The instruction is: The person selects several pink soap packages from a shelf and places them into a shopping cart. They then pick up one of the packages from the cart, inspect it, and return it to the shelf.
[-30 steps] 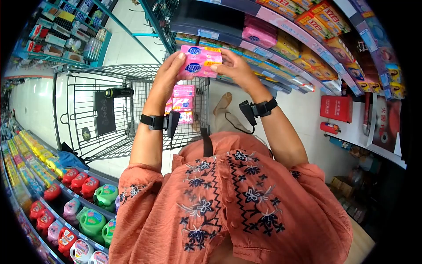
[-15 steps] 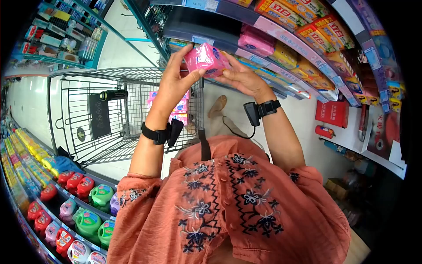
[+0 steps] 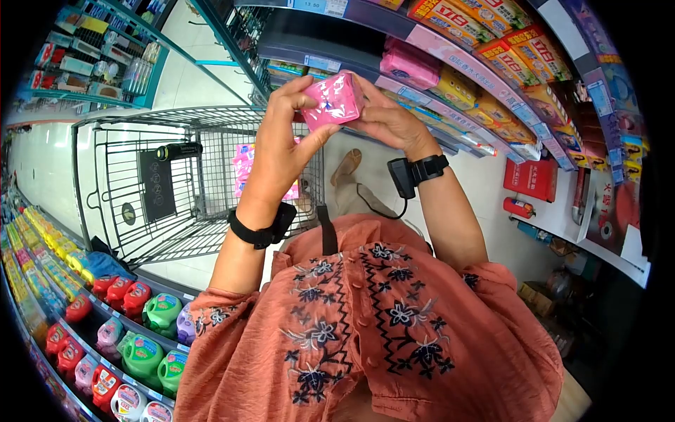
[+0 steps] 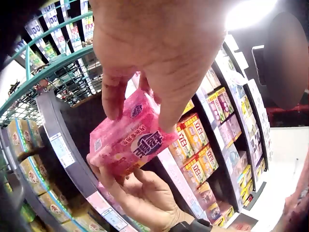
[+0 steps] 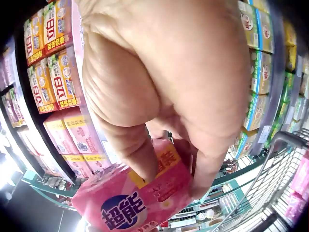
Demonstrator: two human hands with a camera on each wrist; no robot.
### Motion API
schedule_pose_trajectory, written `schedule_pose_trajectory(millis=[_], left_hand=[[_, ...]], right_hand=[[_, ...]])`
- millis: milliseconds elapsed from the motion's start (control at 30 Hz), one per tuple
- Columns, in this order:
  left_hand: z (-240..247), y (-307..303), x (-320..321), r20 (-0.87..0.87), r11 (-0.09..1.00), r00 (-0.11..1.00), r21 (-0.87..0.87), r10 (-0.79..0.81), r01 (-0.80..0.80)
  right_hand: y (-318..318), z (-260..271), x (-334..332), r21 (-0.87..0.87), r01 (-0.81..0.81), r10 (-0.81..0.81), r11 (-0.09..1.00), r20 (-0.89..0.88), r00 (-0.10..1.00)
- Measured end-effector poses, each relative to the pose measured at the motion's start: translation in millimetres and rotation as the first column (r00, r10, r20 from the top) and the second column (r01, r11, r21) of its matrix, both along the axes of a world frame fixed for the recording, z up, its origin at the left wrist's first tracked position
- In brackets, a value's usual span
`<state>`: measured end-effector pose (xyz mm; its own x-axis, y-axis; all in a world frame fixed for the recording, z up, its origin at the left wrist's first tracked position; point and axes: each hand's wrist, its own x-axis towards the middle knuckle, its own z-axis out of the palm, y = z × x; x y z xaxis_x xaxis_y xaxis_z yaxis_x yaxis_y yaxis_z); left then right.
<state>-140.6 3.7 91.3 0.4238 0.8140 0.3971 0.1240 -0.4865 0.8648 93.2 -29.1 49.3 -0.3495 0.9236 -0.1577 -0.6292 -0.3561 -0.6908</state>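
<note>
Both hands hold a pink plastic-wrapped pack of laundry soap [image 3: 332,102] in front of the body, beside the shelf. My left hand [image 3: 285,133] grips its left end, thumb along the near edge and fingers over the top. At the other end, my right hand [image 3: 397,121] has its thumb and fingers around the wrapper. In the left wrist view the blue printed logo on the pack [image 4: 128,137] shows between the two hands. The right wrist view has the right thumb pressed on the pack's [image 5: 130,198] yellow label.
A wire shopping cart [image 3: 88,126] stands to the left, with several similar pink packs [image 3: 245,165] inside. Shelves of boxed soap [image 3: 450,21] run along the front and right. Detergent bottles [image 3: 162,313] line a shelf at lower left. A fire extinguisher [image 3: 519,207] is at the right.
The pack has been turned in the hands: its logo side faced the head camera a second ago, and a shiny pink end faces it now. The left fingers have shifted over the top.
</note>
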Motion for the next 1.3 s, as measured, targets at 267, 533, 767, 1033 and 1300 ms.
schedule_pose_trajectory(millis=[267,533,767,1033,1300], left_hand=[[22.8,-13.8,-17.9,-0.053,0.961,0.993,0.263,0.106,-0.089],[28.1,-24.9,-38.5,-0.054,0.958,0.989,0.261,0.140,-0.121],[11.4,-23.0,-48.3,-0.040,0.985,0.987,0.079,0.158,-0.154],[-43.2,13.2,-27.6,0.158,0.825,0.987,-0.560,0.023,0.071],[-50.2,59.7,32.2,0.058,0.818,0.998,-0.574,0.019,0.018]], right_hand=[[7.1,26.2,-22.5,0.085,-0.020,0.016,0.996,0.042,0.999],[5.6,29.5,-39.0,0.093,-0.042,0.036,0.995,0.067,0.997],[-2.5,31.8,-42.1,0.079,-0.042,0.030,0.996,0.155,0.988],[-8.0,10.6,-31.3,-0.008,0.192,-0.152,0.981,0.580,0.800],[9.1,-13.6,-14.4,0.126,0.434,-0.405,0.892,0.646,0.646]])
